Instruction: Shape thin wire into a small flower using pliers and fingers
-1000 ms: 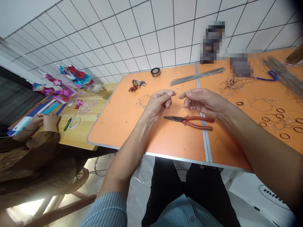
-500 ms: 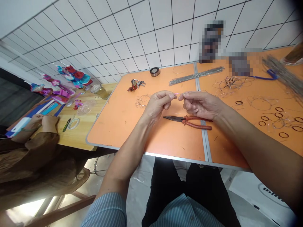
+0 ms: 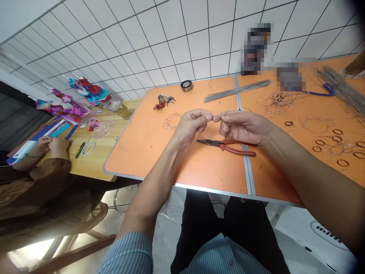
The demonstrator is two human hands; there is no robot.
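My left hand (image 3: 194,122) is closed in a pinch on a thin wire (image 3: 205,136) with a small pink wrapped part (image 3: 215,115) at its fingertips. Opposite it, my right hand (image 3: 242,125) pinches the same wire close to the pink part, its other fingers curled in. The wire bows down in a slim loop between the two hands. Just below them lie pliers (image 3: 222,144) with red handles, jaws pointing left. A ring of looped wire (image 3: 170,121) rests left of my left hand, partly hidden by it.
On the orange table (image 3: 137,152) are keys (image 3: 164,102), a tape roll (image 3: 186,86), a bundle of straight wires (image 3: 236,91), tangled wire (image 3: 278,99) and several dark rings (image 3: 342,163). At the left, another person's hands (image 3: 53,146) rest by a wooden table (image 3: 94,163).
My right fingers have closed on the wire by the pink part, shifting slightly right. More of the pink part shows, and a wire loop now hangs between the hands.
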